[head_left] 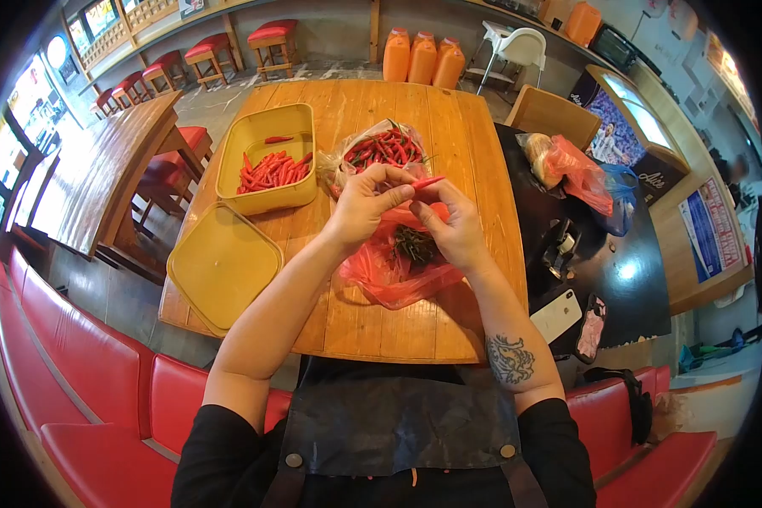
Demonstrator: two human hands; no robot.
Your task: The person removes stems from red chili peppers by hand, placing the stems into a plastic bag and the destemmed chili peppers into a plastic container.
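A red chili pepper (428, 181) is held above the wooden table by my two hands, which meet at the fingertips. My left hand (369, 206) pinches it from the left. On the other side, my right hand (454, 227) has thumb and fingers closed close around it; the exact contact is partly hidden. Below my hands lies a red plastic bag (389, 284) with green stems (415, 245) in it. Just beyond stands a clear bag of red chilies (385, 148). To the left, a yellow tub (267, 199) holds several red chilies (275, 172).
The tub's yellow lid (226, 267) overhangs the table's left edge. On the black table at right are a white phone (556, 316), a pink-patterned phone (591, 328) and plastic bags (580, 173). Orange jugs (422, 59) stand beyond the wooden table (449, 118).
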